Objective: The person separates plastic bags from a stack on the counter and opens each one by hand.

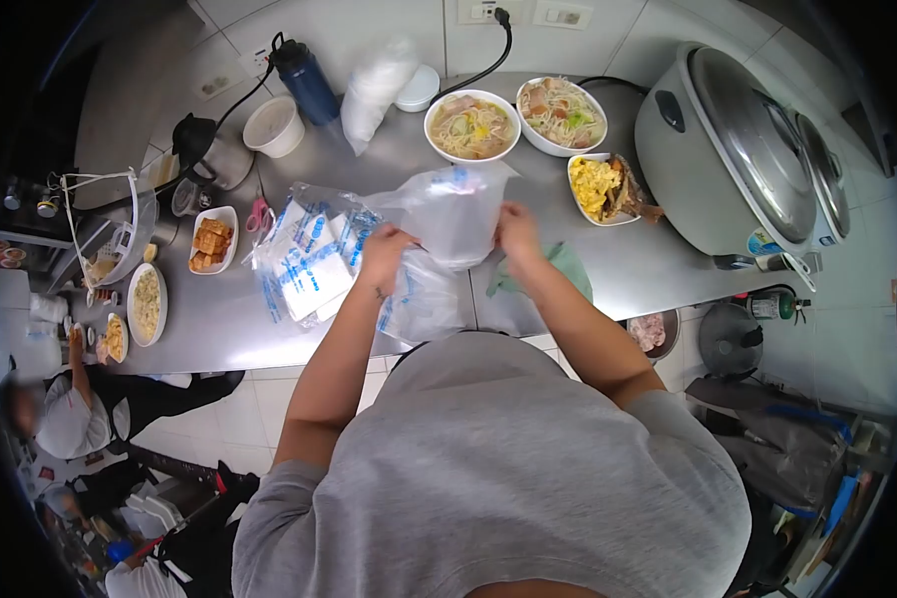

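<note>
A clear plastic bag [455,214] with faint blue print is stretched between my two hands above the steel counter. My left hand [385,255] pinches its lower left side, and my right hand [516,235] grips its right edge. Another crumpled clear bag [424,297] lies just below, near my left wrist. Left of it sits a pack of white, blue-printed plastic bags [314,264]. Under my right forearm is a green cloth [558,277]. Beyond the held bag stand a bowl of noodle soup [471,127] and a second noodle bowl [562,117].
A dish of egg and fried food [596,189] sits beside a large rice cooker [723,149]. Leftward are pink scissors [259,212], a dish of browned pieces [211,240] and an oval plate [147,304]. A blue bottle [307,84] stands at the back. Other people occupy the lower left.
</note>
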The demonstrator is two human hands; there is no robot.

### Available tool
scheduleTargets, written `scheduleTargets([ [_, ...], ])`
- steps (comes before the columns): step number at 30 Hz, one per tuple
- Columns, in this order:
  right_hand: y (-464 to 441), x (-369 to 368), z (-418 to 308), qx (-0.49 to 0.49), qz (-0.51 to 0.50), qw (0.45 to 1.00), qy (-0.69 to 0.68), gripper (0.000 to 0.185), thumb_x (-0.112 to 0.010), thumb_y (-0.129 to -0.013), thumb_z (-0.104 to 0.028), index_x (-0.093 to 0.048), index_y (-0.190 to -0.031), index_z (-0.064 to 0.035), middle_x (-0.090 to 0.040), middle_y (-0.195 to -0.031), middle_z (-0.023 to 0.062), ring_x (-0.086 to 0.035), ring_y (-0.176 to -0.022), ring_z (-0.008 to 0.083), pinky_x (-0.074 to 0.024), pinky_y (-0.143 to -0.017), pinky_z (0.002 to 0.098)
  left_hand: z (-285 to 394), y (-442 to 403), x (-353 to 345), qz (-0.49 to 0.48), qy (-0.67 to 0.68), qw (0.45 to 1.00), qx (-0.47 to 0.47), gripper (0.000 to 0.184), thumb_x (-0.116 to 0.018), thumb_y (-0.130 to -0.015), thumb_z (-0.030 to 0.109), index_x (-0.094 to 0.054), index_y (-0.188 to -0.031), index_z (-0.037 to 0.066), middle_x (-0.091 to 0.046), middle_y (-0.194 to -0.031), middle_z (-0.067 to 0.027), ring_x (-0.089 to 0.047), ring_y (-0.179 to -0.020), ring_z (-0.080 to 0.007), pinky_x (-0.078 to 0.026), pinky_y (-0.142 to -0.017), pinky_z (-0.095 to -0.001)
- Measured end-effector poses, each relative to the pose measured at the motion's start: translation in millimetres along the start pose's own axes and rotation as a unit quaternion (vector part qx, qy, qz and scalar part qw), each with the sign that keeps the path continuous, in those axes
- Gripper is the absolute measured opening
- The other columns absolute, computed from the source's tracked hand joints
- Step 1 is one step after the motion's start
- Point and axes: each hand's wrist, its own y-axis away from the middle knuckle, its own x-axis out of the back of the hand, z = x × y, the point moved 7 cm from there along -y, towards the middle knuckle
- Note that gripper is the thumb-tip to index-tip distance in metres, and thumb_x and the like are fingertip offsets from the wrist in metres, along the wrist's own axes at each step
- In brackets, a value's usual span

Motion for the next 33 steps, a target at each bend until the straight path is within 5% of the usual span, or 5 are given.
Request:
scheduleTargets([
  [2,25.5,23.5,-44.3,0.140,0.061,0.988,-0.037,0.015,-0.054,-0.087,-0.013,-0.057,-0.098,-0.0026,-0.054,-0.073,-0.0001,-0.049,-0.063,0.0085,-0.0392,-0.053,0.0212,42.3,25.4,20.5,0.056,-0.089,0.983,-0.151,0.016,-0.054,-0.087,0.012,-0.055,-0.098,0.000,-0.065,-0.083,-0.0091,-0.058,-0.078,-0.0115,-0.042,-0.079,-0.0234],
  [8,165.1,-24.2,-168.2,0.458,-0.257,0.843,0.120,0.033,-0.071,-0.075,-0.010,-0.055,-0.102,-0.0047,-0.058,-0.086,-0.0004,-0.053,-0.076,0.0075,-0.0441,-0.068,0.0228,150.8,147.6,-43.7,-0.056,-0.049,0.936,-0.344,0.033,-0.060,-0.087,0.029,-0.054,-0.099,-0.001,-0.065,-0.081,-0.0093,-0.059,-0.081,-0.0132,-0.042,-0.081,-0.0252],
  [14,145.5,-51.1,-126.4,0.147,-0.428,0.882,0.132,0.028,-0.072,-0.073,-0.007,-0.060,-0.098,-0.0031,-0.061,-0.085,0.0027,-0.057,-0.079,0.0100,-0.0442,-0.075,0.0228,169.1,175.4,-87.0,-0.123,-0.144,0.898,-0.397,0.036,-0.073,-0.072,0.008,-0.053,-0.100,-0.002,-0.063,-0.090,-0.0116,-0.060,-0.088,-0.0176,-0.046,-0.080,-0.0289],
  [22,152.8,-22.6,-155.2,0.298,-0.297,0.895,0.146,0.012,-0.065,-0.079,-0.008,-0.061,-0.088,-0.0027,-0.066,-0.083,0.0067,-0.056,-0.061,0.0105,-0.0437,-0.057,0.0251,162.4,164.8,-98.7,-0.077,-0.196,0.924,-0.320,0.057,-0.070,-0.068,-0.007,-0.050,-0.121,0.000,-0.064,-0.093,-0.0086,-0.059,-0.089,-0.0128,-0.045,-0.080,-0.0250],
  [33,172.7,-13.1,-179.8,0.455,-0.259,0.803,0.284,0.011,-0.065,-0.079,-0.015,-0.064,-0.085,-0.0052,-0.065,-0.085,0.0086,-0.061,-0.082,0.0235,-0.0457,-0.070,0.0335,160.2,164.2,-92.6,-0.150,-0.170,0.926,-0.303,0.014,-0.068,-0.073,-0.003,-0.055,-0.074,0.004,-0.062,-0.082,-0.0057,-0.053,-0.071,-0.0084,-0.041,-0.066,-0.0209],
])
